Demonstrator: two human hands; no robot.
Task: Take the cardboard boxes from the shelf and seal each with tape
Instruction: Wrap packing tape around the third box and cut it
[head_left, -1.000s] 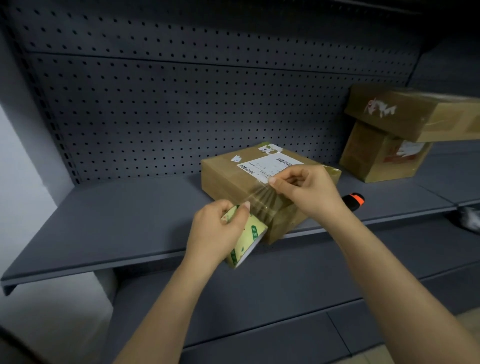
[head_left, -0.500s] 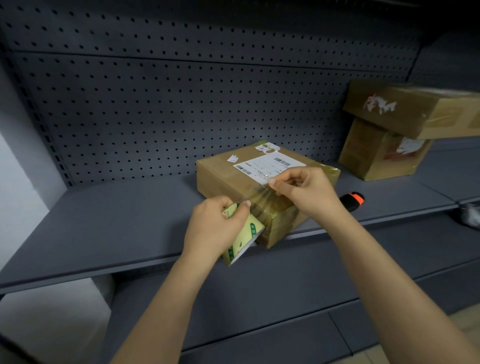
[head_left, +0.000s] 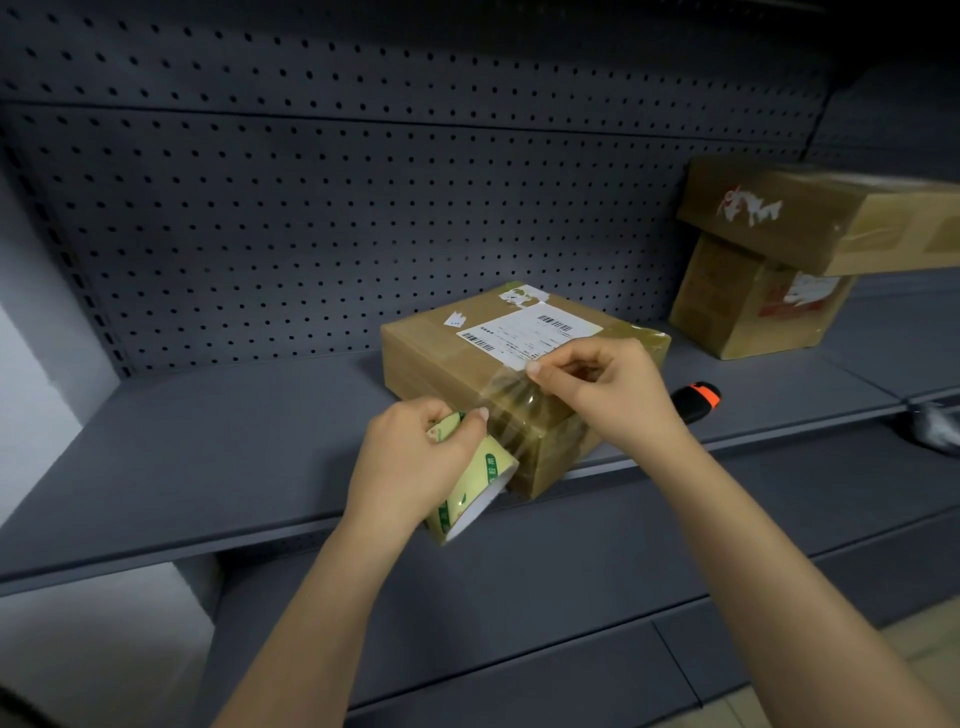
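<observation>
- Since a second ago little is shifting: the left hand (head_left: 410, 462) and right hand (head_left: 608, 389) are keeping their places by the cardboard box (head_left: 457, 358).
- The left hand is gripping the tape roll (head_left: 475, 493), fingers curled round it.
- The right hand is pinching the end of the clear tape strip (head_left: 506, 410) over the box top.
- The box is sitting at the shelf (head_left: 208, 441) front, its near corner overhanging the edge.
- The stacked boxes (head_left: 753, 312) are standing further right.

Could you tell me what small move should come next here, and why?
Probably press the tape end pinched by the right hand down onto the box top: the strip spans from the roll in the left hand and looks not yet stuck.
</observation>
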